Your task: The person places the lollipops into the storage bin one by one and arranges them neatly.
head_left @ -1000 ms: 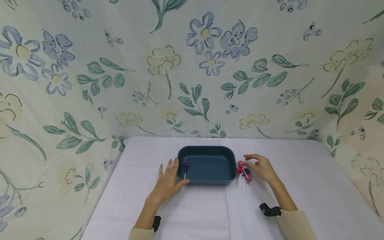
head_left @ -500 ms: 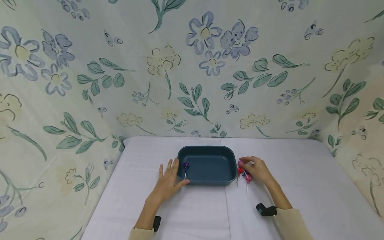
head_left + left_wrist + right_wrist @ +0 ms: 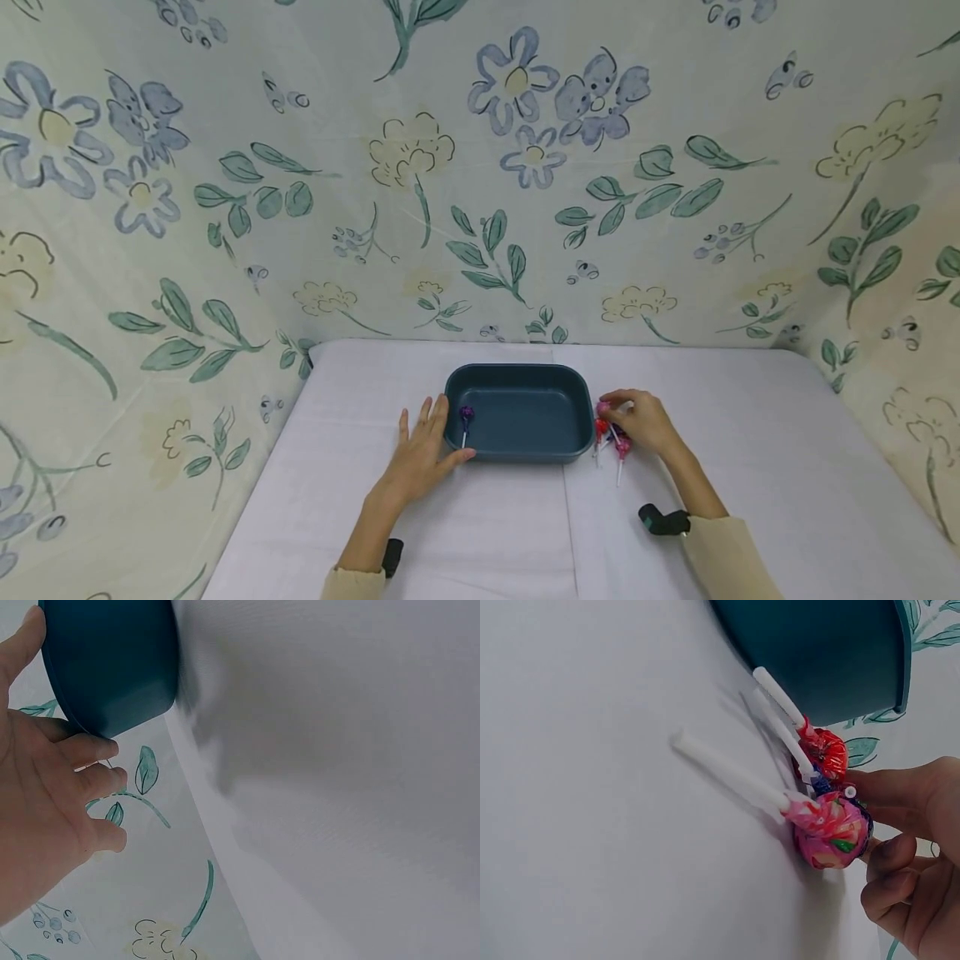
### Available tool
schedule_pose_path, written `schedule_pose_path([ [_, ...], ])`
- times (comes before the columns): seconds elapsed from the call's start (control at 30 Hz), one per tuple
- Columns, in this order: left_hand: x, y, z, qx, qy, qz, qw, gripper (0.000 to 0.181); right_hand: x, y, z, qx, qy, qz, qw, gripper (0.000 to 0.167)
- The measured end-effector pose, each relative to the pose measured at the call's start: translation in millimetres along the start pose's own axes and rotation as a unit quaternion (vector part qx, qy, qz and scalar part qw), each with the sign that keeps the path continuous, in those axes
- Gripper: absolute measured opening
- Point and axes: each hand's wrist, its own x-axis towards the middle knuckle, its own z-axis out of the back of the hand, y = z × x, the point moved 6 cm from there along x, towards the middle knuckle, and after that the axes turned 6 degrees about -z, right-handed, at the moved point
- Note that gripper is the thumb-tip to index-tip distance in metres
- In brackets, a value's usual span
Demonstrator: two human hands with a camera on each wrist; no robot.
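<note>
A dark blue tray [image 3: 519, 417] stands on the white table, with one purple lollipop [image 3: 467, 413] inside at its left end. My left hand [image 3: 417, 457] touches the tray's left side, fingers spread and thumb at the front rim; the left wrist view shows its fingertips against the blue wall [image 3: 112, 667]. Right of the tray lies a small heap of lollipops: a red one [image 3: 828, 754], a pink one [image 3: 831, 836] and a dark blue one partly hidden. My right hand [image 3: 643, 420] pinches a pink lollipop [image 3: 603, 407] at the heap's far side, its head partly covered by the fingers.
A floral cloth [image 3: 480, 208] hangs behind the white table [image 3: 675, 375] and at both sides. Black wrist devices [image 3: 664, 521] show near both beige sleeves [image 3: 726, 554].
My right hand has moved a little left and closed its thumb and finger on the pink lollipop. My left hand and the tray have stayed in place.
</note>
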Motion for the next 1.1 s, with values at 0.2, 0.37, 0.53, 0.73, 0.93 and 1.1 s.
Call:
schedule_pose_path([
  [0.2,-0.1,-0.3,0.4,-0.004,0.000,0.000,1.0000,0.096,-3.6,-4.7,9.7,0.028,-0.027,-0.033,0.9987,0.030],
  [0.37,-1.2,-0.4,0.6,-0.007,-0.002,0.000,1.0000,0.096,-5.4,-6.1,21.9,0.058,-0.063,-0.041,0.9955,0.037],
  [0.53,-0.9,0.5,-0.9,-0.006,-0.003,-0.002,1.0000,0.096,-7.4,2.6,34.3,0.074,-0.088,-0.037,0.9927,0.046],
  [0.73,-0.5,0.1,0.3,-0.001,0.002,-0.002,1.0000,0.096,-8.4,29.3,44.7,0.099,-0.115,-0.011,0.9883,0.045],
  [0.93,0.1,-0.7,2.2,0.001,0.002,-0.001,1.0000,0.096,-5.0,64.2,33.9,0.130,-0.106,0.027,0.9854,0.038],
  [1.1,0.7,0.5,0.4,0.005,0.005,0.003,1.0000,0.097,-2.3,84.9,17.5,0.152,-0.094,0.042,0.9830,0.034],
])
